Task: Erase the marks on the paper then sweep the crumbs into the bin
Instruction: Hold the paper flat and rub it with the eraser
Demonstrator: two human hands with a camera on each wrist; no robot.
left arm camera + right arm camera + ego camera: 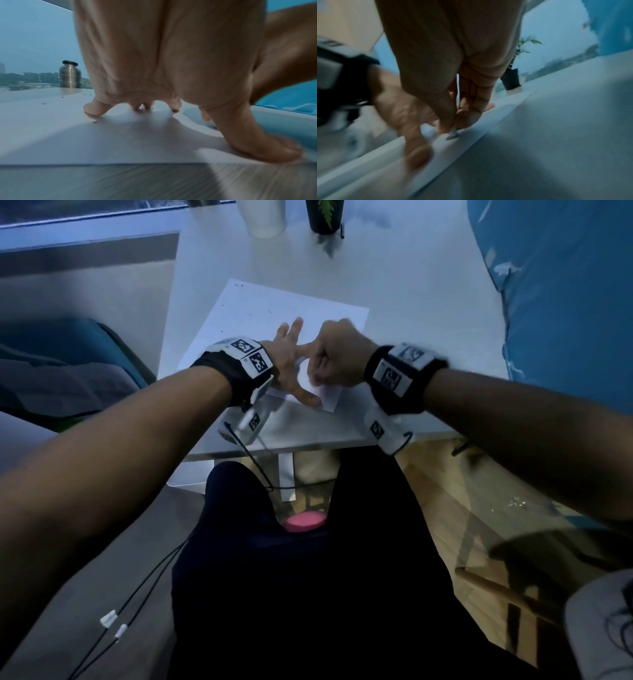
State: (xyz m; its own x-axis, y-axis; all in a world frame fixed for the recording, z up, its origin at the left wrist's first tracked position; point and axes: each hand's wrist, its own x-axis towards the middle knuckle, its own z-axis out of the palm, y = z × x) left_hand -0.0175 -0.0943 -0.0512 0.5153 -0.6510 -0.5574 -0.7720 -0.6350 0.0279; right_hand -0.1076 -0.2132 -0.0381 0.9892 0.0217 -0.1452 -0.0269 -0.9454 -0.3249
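Note:
A white sheet of paper [274, 309] lies slanted on the white table [428, 320]. My left hand [291, 361] presses flat on the sheet's near part with fingers spread; in the left wrist view its fingertips [92, 109] and thumb bear down on the paper [85, 142]. Just right of it, my right hand [329, 368] is curled over the paper near its lower right corner. It pinches a small white eraser [453, 133] whose tip touches the paper [471, 142]. Dark eraser crumbs [43, 103] lie scattered on the far left of the sheet.
A white cup [265, 217] and a black plant pot [323, 217] stand at the table's far end, and a metal bottle [70, 75] shows in the left wrist view. Blue fabric [565, 302] borders the table's right side. A pink round thing [305, 522] sits below the near edge.

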